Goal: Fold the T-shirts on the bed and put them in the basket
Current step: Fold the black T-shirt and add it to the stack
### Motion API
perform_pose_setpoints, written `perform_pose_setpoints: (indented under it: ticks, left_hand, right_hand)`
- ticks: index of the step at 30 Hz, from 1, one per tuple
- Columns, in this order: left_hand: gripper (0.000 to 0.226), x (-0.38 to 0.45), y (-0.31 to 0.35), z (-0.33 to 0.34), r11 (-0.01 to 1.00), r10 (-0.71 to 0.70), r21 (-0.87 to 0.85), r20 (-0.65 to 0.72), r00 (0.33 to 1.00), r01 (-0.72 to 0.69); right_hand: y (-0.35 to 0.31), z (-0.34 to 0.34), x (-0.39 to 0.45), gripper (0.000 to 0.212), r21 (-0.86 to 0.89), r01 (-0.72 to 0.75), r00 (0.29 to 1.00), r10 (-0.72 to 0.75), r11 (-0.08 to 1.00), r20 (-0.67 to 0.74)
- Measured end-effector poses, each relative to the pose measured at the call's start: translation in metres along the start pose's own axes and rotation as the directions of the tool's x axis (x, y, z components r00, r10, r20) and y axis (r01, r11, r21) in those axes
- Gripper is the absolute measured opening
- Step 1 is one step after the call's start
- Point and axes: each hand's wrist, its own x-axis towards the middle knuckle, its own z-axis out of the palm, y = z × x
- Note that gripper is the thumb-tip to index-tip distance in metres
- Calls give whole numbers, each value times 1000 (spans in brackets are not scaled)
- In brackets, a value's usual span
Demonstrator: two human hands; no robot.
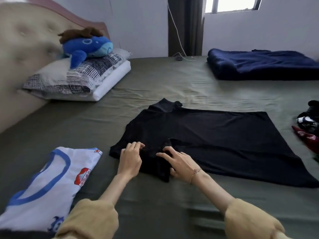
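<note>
A folded white T-shirt with blue trim lies nearest on the olive bed sheet. A black T-shirt is spread flat mid-bed; left hand and right hand press its sleeve, fingers loosely bent, gripping nothing.

Items I cannot fully read from the head view: the white-and-blue T-shirt, cut off at the left and bottom edges and partly covered by my left sleeve; the navy blanket and the heap of dark and red clothes, both running off the right edge, garments in the heap not separable. Blurred: the headboard at left. The small dark object on the white cable is too small to identify.
</note>
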Motion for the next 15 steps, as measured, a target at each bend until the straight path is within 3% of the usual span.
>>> perform_pose_setpoints:
  ticks: [3,5,8,10,13,15]
  left_hand:
    - [54,2,-34,-11,995,-94,49,137,986,88]
    - [54,6,-48,-18,994,-84,92,266,960,61]
    - [47,20,-60,-27,996,-87,69,421,903,64]
    - [39,31,-68,-33,982,-111,-74,505,856,171]
    - [14,42,-70,-36,869,-200,-277,561,803,410]
    - [30,47,-71,-35,751,-284,-357,585,760,556]
  right_hand:
    - [-4,1,22,47,-43,70,997,-70,997,-9]
    - [-5,0,31,32,-55,46,999,-47,997,-4]
    - [-4,-6,53,23,70,-53,997,56,996,-48]
    - [1,-12,78,26,114,-154,983,163,981,-82]
    - [8,-18,112,27,134,-287,944,304,949,-130]
    - [11,-15,128,25,200,-340,918,370,919,-143]
